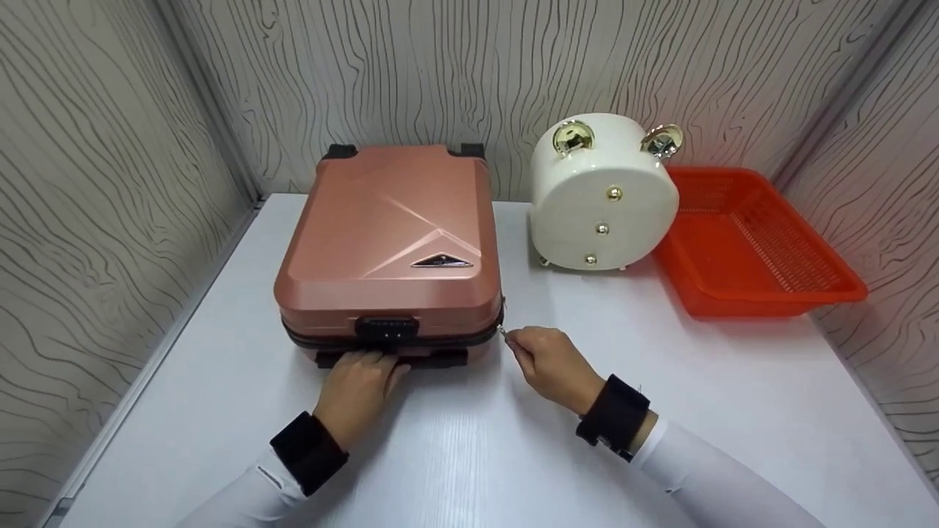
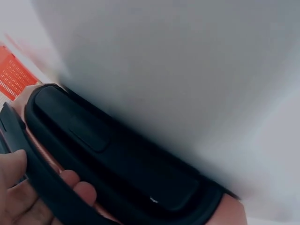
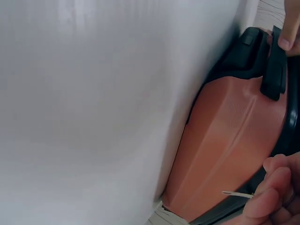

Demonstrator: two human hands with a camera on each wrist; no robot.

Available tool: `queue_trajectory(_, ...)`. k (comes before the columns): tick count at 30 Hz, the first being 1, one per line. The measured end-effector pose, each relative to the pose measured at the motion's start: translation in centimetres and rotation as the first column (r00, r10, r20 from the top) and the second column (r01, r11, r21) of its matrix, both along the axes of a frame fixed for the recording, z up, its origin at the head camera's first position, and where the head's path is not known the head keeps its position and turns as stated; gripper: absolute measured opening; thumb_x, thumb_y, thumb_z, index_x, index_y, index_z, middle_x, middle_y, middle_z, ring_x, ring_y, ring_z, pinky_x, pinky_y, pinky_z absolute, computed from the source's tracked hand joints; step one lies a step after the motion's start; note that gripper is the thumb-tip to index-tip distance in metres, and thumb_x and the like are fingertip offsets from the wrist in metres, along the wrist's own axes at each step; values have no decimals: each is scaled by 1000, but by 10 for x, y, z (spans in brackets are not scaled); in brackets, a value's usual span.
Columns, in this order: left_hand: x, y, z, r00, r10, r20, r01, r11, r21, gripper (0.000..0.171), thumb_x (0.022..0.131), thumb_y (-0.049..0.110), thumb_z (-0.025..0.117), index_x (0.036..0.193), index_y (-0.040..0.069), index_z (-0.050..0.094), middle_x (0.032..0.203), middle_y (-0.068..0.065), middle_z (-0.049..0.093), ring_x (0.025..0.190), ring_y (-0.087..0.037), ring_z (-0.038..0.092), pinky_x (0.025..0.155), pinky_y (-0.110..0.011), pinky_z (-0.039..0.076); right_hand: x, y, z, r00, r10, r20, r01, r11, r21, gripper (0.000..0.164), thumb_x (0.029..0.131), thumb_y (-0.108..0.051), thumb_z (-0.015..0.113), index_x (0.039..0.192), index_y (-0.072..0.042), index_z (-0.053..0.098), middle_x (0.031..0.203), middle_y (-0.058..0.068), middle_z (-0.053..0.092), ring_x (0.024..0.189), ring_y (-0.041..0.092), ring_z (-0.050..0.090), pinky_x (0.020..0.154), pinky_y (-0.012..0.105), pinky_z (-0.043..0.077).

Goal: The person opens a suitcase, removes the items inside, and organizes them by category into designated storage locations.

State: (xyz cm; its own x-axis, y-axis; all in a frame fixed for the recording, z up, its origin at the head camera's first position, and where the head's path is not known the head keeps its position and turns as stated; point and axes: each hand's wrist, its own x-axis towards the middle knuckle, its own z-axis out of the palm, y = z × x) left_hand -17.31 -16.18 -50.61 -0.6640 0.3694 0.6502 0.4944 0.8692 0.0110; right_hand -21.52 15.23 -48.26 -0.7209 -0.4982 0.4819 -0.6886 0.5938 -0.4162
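A pink hard-shell suitcase (image 1: pixel 389 235) lies flat on the white table, its black carry handle (image 2: pixel 51 183) toward me. My left hand (image 1: pixel 357 389) grips that handle; in the left wrist view the fingers (image 2: pixel 84 191) curl round it and the thumb lies on its other side. At the suitcase's near right corner, my right hand (image 1: pixel 550 363) pinches a small metal zipper pull (image 1: pixel 502 331). One end of the pull sticks out past the fingertips in the right wrist view. Above the handle, a black combination lock (image 1: pixel 386 328) sits on the suitcase's front edge.
Right of the suitcase stands a white drum-shaped case (image 1: pixel 605 213) with gold studs and two gold ear-like parts. A red plastic basket (image 1: pixel 770 297) sits beside it at the right. Patterned wall panels (image 1: pixel 411 73) rise behind and on both sides of the table (image 1: pixel 455 455).
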Motion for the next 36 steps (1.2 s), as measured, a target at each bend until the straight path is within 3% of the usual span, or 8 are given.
queue_trajectory(3, -1, -1, -1, 1000, -15, 15, 15, 1000, 9, 22, 94, 24, 84, 84, 9, 72, 75, -8, 72, 68, -28, 69, 66, -42, 56, 8, -7, -3, 997, 45, -68, -42, 998, 38, 13, 100, 6, 67, 96, -1, 76, 81, 7, 74, 72, 13, 67, 65, 30, 59)
queue_trajectory(8, -1, -4, -1, 996, -44, 82, 40, 998, 45, 22, 94, 24, 84, 83, 10, 71, 77, -6, 72, 72, -27, 71, 69, -43, 57, 15, -25, -8, 979, 138, -152, -127, 989, 82, 11, 100, 5, 68, 103, -1, 77, 88, 8, 79, 79, 16, 75, 70, 30, 62)
queue_trajectory(16, -2, -7, 3, 989, -70, 128, 61, 995, 79, 22, 94, 22, 83, 80, 10, 70, 76, -6, 72, 74, -27, 73, 71, -44, 58, 15, -57, -3, 942, 197, -270, -155, 973, 168, 4, 101, -3, 70, 100, -4, 73, 77, 1, 69, 69, 13, 68, 64, 29, 58)
queue_trajectory(24, -3, -7, 6, 988, -69, 139, 57, 995, 85, 15, 95, 20, 82, 87, 11, 74, 84, -6, 76, 80, -25, 75, 75, -44, 58, 10, -90, 4, 929, 225, -294, -165, 963, 215, 5, 101, -5, 70, 96, -7, 69, 79, 1, 70, 74, 16, 71, 68, 31, 58)
queue_trajectory(30, -6, -7, 3, 988, -78, 133, 66, 994, 92, 11, 94, 19, 83, 91, 10, 77, 87, -6, 77, 82, -26, 75, 77, -44, 59, 11, -95, 5, 956, 212, -203, -165, 960, 225, 7, 101, -7, 72, 107, -5, 72, 94, 5, 77, 89, 21, 76, 79, 36, 61)
queue_trajectory(33, -5, -7, 2, 990, -77, 121, 65, 993, 100, 12, 94, 19, 84, 91, 9, 77, 87, -6, 76, 82, -26, 75, 77, -44, 60, 12, -90, 7, 962, 206, -181, -169, 965, 199, 10, 102, -17, 76, 101, -7, 75, 89, 2, 77, 82, 17, 74, 75, 32, 60)
queue_trajectory(36, -3, -7, 2, 993, -99, 70, 90, 989, 119, 12, 91, 16, 87, 92, 8, 79, 87, -5, 75, 80, -24, 74, 75, -41, 60, 10, -81, 13, 933, 212, -290, -193, 977, 94, 21, 96, -22, 83, 82, -11, 72, 71, -3, 71, 62, 9, 64, 60, 24, 53)
